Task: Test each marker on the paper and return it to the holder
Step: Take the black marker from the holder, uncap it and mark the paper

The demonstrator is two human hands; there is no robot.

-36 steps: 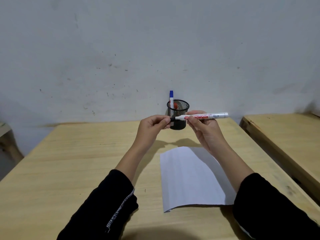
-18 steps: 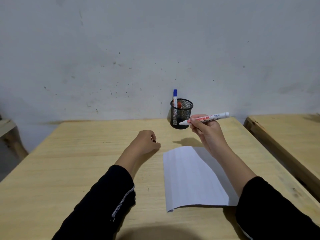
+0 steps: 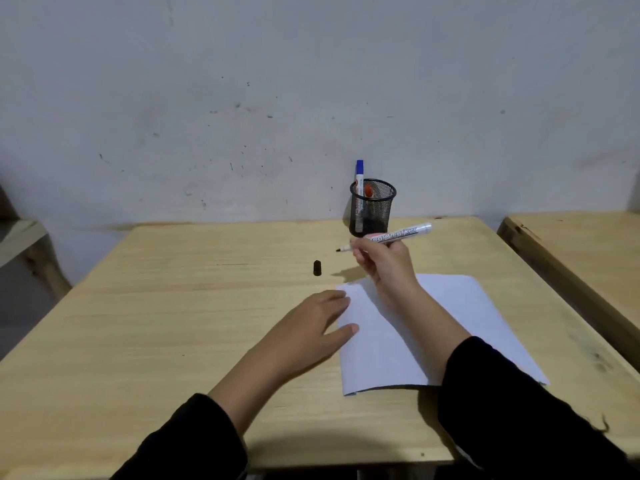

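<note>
Pale wooden counter (image 3: 173, 323) against a scuffed grey-white wall, seen from my head, with a second bench to my right. Nearest lies the white sheet of paper (image 3: 460, 327), flat, its near left corner close to the counter's front edge. My left hand (image 3: 311, 327) rests palm down and open, fingers spread, thumb and fingertips lapping the sheet's left margin; it grips nothing. My right hand (image 3: 384, 261) hovers over the paper's far edge, fingers closed in a writing grip round the uncapped white-barrelled marker with a black tip (image 3: 398, 234), tip pointing left and slightly down, clear of the sheet. Beyond the paper, the small black marker cap (image 3: 317, 268) stands alone on bare wood. Farthest, the black wire-mesh cylindrical holder (image 3: 372, 207) stands at the wall with a blue-capped marker (image 3: 360, 171) and a red-topped marker (image 3: 368, 190) inside.

For a clean test, I judge it best to press the sheet flat with my left hand, lower the tip onto open paper left of my right forearm, and draw one short stroke. Open wood lies left; the sheet's right side nears the counter's edge. The cap should be refitted before the marker returns to the holder.
</note>
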